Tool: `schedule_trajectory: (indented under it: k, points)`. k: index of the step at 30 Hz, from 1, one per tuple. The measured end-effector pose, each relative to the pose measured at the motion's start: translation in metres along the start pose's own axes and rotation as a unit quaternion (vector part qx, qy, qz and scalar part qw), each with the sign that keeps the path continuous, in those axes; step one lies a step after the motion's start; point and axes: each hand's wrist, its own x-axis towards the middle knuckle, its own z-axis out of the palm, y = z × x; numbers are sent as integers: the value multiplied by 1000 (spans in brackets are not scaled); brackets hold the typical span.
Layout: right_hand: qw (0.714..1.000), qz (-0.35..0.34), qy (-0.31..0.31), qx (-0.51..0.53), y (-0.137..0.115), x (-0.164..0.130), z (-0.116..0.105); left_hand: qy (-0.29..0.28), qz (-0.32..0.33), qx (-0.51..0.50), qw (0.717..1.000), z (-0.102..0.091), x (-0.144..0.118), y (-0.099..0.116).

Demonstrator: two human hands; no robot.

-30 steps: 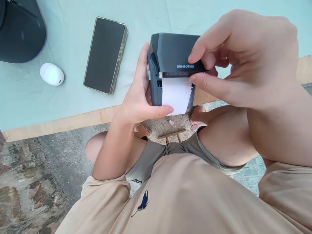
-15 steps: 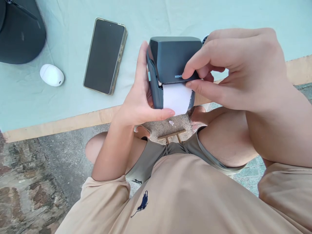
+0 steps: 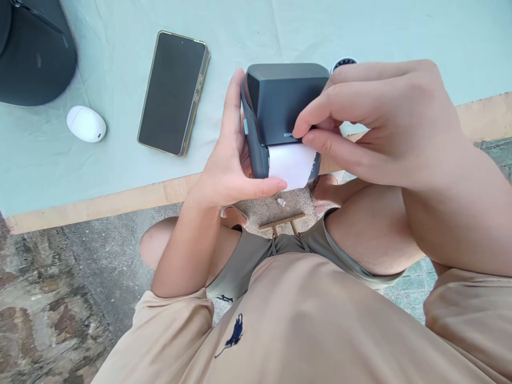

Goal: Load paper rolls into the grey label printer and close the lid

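Observation:
A dark label printer with a pale "NIIM" marking on its lid is held over the table's near edge. White label paper sticks out from under the lid's front edge, its right side ragged. My left hand grips the printer's left side, fingers behind it and thumb lying across the end of the paper. With thumb and forefinger closed together, my right hand holds the front edge of the lid, just above the paper. The lid lies down close to the body; whether it is latched I cannot tell.
On the pale green cloth lie a phone, a white rounded case and, at upper left, a black bag-like object. A round watch-like item shows partly behind my right hand. A paper scrap is on the ground.
My right hand has moved down and slightly left, bringing the printer's lid lower, and the gap at its front left corner has narrowed. My left hand stays in place.

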Motion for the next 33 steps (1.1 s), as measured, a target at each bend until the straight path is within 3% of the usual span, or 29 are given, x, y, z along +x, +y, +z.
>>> schedule_trajectory:
  k: [1, 2, 4, 7, 10, 12, 15, 18, 20, 23, 24, 30, 33]
  points:
    - [1000, 3, 2, -6, -1, 0, 2, 2, -58, -16, 998, 3, 0, 9]
    - [1000, 5, 4, -12, -2, 0, 3, 4, -57, -51, 997, 5, -1, 14]
    - [1000, 5, 14, -19, -5, 0, 7, 42, 29, -120, 991, 8, -1, 15]
    - [1000, 12, 25, -14, -10, -2, 10, 127, -20, -133, 983, 8, 1, 1]
    - [998, 46, 35, -14, -13, -2, 9, 161, -22, -122, 979, 4, 2, -15]
    - [996, 69, 47, -7, -14, -1, 7, 155, 20, -118, 981, 2, 3, -20]
    - [994, 94, 51, 7, -15, 3, 5, 163, -6, -124, 979, 3, 2, -17]
    - [996, 83, 20, 37, -15, 3, 6, 147, -2, -145, 979, 9, 0, -1]
    - [996, 69, 6, 50, -14, 2, 8, 132, -17, -143, 981, 11, -1, 12]
    - [997, 73, 5, 40, -15, 2, 9, 137, -89, -126, 979, 10, -1, 22]
    - [996, 77, 1, 35, -16, 2, 8, 130, -54, -125, 982, 9, -1, 21]
    - [995, 89, -27, 42, -13, 7, 6, 127, -22, -129, 983, 3, 0, -2]
    - [997, 66, 6, 51, -9, 6, 7, 142, 11, -150, 978, 5, 2, -2]
